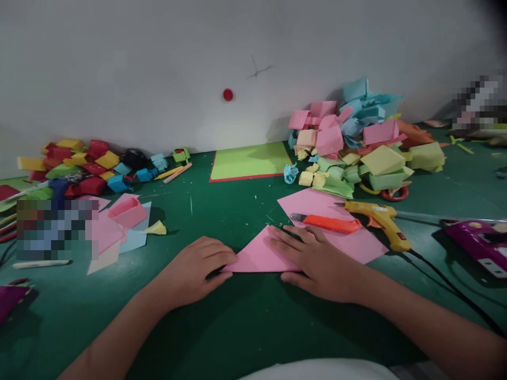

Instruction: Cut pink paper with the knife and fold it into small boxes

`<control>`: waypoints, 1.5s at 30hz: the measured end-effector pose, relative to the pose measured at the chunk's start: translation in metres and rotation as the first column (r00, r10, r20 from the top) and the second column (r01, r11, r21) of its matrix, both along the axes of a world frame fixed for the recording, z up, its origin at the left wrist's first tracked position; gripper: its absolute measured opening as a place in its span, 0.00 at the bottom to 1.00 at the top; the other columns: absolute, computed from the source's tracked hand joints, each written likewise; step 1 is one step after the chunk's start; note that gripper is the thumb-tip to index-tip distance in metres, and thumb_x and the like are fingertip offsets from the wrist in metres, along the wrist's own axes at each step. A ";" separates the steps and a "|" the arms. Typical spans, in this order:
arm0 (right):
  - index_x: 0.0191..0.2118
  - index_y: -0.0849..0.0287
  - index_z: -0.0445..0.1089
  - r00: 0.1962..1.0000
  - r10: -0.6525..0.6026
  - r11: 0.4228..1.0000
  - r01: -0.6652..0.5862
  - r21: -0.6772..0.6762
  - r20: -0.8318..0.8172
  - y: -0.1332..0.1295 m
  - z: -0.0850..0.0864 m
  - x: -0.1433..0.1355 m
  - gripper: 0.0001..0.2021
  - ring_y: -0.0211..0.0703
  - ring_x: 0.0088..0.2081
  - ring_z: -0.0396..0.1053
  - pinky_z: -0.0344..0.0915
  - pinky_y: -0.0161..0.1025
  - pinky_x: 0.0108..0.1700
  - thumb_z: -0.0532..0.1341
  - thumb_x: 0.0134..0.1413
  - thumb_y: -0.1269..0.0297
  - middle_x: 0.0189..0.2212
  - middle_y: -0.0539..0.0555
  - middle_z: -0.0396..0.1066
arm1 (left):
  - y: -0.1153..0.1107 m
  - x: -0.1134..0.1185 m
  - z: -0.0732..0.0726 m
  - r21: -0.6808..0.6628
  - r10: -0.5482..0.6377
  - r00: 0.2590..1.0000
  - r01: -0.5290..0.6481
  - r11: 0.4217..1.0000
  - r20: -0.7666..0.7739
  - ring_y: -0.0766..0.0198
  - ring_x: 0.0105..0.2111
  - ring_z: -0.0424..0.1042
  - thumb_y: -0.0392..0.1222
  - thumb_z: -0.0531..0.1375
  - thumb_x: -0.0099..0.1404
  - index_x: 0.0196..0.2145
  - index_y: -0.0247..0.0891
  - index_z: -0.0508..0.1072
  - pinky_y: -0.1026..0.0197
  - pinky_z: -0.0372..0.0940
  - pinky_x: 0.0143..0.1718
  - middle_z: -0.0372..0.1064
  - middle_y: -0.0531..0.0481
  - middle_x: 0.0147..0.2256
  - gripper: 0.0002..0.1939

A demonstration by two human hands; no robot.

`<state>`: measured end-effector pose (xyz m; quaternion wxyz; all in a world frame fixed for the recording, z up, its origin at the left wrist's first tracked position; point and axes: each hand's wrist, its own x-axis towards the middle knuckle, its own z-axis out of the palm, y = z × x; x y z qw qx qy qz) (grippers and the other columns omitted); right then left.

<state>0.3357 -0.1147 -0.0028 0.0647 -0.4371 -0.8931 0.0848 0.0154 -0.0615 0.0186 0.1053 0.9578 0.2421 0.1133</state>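
- Pink paper (pixel 255 253): folded, on table (pixel 245 327).
- Left hand (pixel 202 269): at left corner, can't tell if gripping.
- Right hand (pixel 315 261): apart from left, fingers spread on paper.
- Cutter (pixel 332 223): just beyond right hand.

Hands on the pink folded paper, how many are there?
2: the left hand at the left corner of the folded pink paper, the right hand on its right side. None looks hidden.

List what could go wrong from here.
The folded pink paper could shift if the left hand or right hand slips. The orange cutter lies just beyond the right hand; reaching forward might knock it. The yellow glue gun has its tip over the pink sheet; if hot, it might drip.
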 end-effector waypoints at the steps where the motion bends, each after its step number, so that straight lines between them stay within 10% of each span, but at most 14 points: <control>1: 0.75 0.51 0.40 1.000 0.000 1.000 0.000 0.001 0.000 0.000 0.000 0.000 0.35 0.69 0.69 0.49 0.51 0.71 0.63 0.51 0.69 0.49 0.73 0.56 0.43 | 0.000 0.000 0.000 0.001 -0.001 1.000 0.001 1.000 0.004 0.60 0.46 0.73 0.42 0.57 0.73 0.50 0.42 0.73 0.56 0.65 0.50 0.76 0.48 0.46 0.10; 29: 0.74 0.55 0.46 0.999 -0.040 0.999 0.040 -0.001 0.018 -0.003 0.003 -0.002 0.33 0.67 0.68 0.51 0.52 0.68 0.64 0.51 0.69 0.49 0.73 0.56 0.46 | 0.001 -0.003 -0.002 0.067 -0.053 0.997 0.048 0.997 0.065 0.64 0.35 0.71 0.39 0.57 0.74 0.33 0.39 0.77 0.59 0.64 0.39 0.74 0.50 0.36 0.12; 37: 0.73 0.54 0.46 1.000 -0.031 0.999 0.031 0.022 0.004 -0.003 0.002 -0.002 0.33 0.67 0.68 0.52 0.53 0.69 0.63 0.52 0.69 0.50 0.73 0.58 0.47 | -0.003 -0.001 0.001 0.145 -0.141 0.990 0.142 0.979 -0.018 0.63 0.37 0.70 0.29 0.53 0.72 0.54 0.47 0.73 0.59 0.64 0.39 0.74 0.48 0.39 0.20; 45: 0.73 0.56 0.47 0.999 -0.033 0.999 0.033 0.001 0.019 -0.003 0.004 -0.003 0.33 0.66 0.68 0.52 0.53 0.69 0.63 0.51 0.69 0.50 0.73 0.56 0.46 | 0.002 -0.005 -0.001 0.144 -0.127 0.992 0.128 0.981 -0.016 0.62 0.36 0.69 0.32 0.55 0.72 0.47 0.44 0.76 0.58 0.62 0.38 0.71 0.48 0.38 0.13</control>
